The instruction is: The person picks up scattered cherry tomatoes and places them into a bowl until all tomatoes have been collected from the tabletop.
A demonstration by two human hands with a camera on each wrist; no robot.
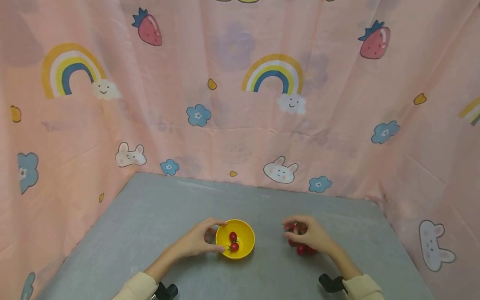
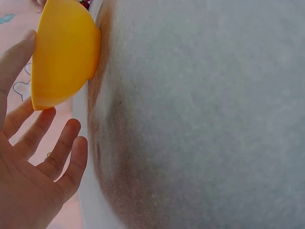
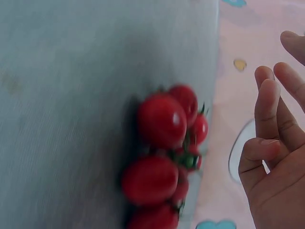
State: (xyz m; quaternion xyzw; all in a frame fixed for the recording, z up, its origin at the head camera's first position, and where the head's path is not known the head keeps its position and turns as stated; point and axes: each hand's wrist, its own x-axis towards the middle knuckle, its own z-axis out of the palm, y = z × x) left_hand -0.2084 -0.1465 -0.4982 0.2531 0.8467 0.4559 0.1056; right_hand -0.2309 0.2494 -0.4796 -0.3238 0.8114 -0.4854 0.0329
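Observation:
A small yellow bowl [image 1: 245,235] stands on the table with two cherry tomatoes [image 1: 234,246] inside. My left hand [image 1: 196,241] holds the bowl from its left side, thumb on the near rim and fingers at the far rim. In the left wrist view the thumb and fingertips touch the edge of the bowl [image 2: 64,52], while the other fingers hang loosely bent. My right hand [image 1: 312,235] hovers over a cluster of cherry tomatoes [image 1: 301,249]. Seen from the right wrist, its fingers are loosely bent and apart from the red tomatoes [image 3: 162,119], some with green stems.
The grey table [image 1: 180,204] reaches back to a pink patterned curtain [image 1: 232,146], which also runs along both sides. Bare table surface lies between the bowl and the tomato cluster. Each wrist carries a black camera mount [image 1: 331,283].

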